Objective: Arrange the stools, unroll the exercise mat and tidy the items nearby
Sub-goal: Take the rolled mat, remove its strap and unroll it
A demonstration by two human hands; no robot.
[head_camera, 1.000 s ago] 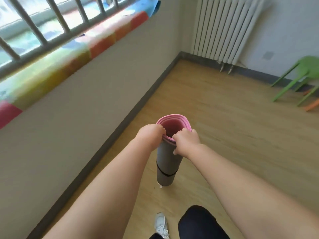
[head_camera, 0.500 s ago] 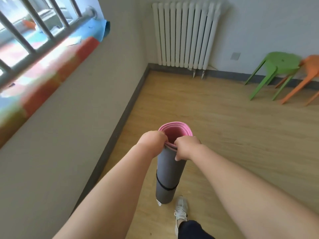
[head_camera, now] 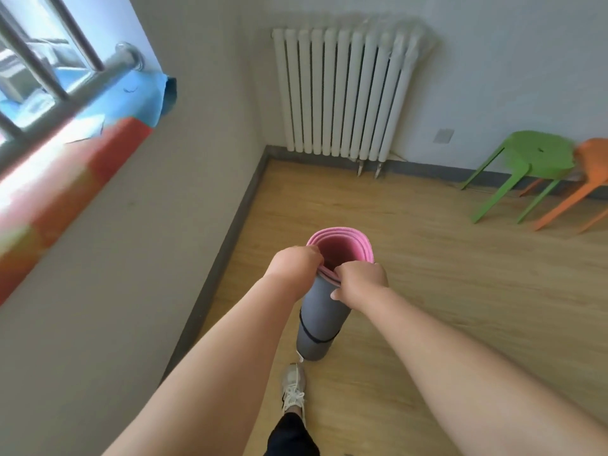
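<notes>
Both hands, left & right, pinch the top rim of the upright grey-and-pink rolled foam exercise mat (black strap on), w/ a white sneaker just beside its base — could trip or tip.

Rolled mat: grey outside, pink inside, one black strap round it. Stools: one green, one orange. Radiator: white, ribbed. Floor: light wood grain. Skirting: dark grey. Shoe: white, white laces. Window-ledge padding: blue, red and orange blocks.
</notes>
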